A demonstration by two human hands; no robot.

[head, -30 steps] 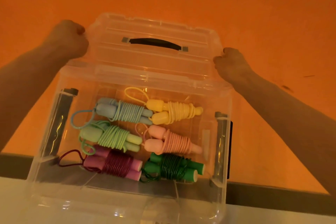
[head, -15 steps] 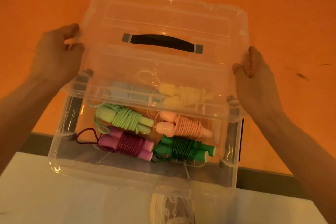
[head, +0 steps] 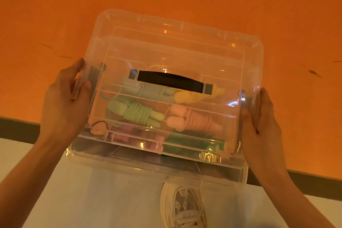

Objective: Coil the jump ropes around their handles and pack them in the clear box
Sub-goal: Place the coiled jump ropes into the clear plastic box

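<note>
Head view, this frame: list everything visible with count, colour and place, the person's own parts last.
clear plastic box: one, transparent, held at centre above the floor.
clear plastic lid: one, transparent, lying over the box.
black carry handle: one, black, centre of the lid.
coiled jump ropes: six, inside the box, seen through the lid: pale blue and yellow at the far side, light green and peach pink in the middle, magenta and dark green nearest.
orange floor: far part of the view.
white surface: near part, below the box.
white sneaker: one, bottom centre.
left hand: grips the box's left side.
right hand: grips its right side.
</note>
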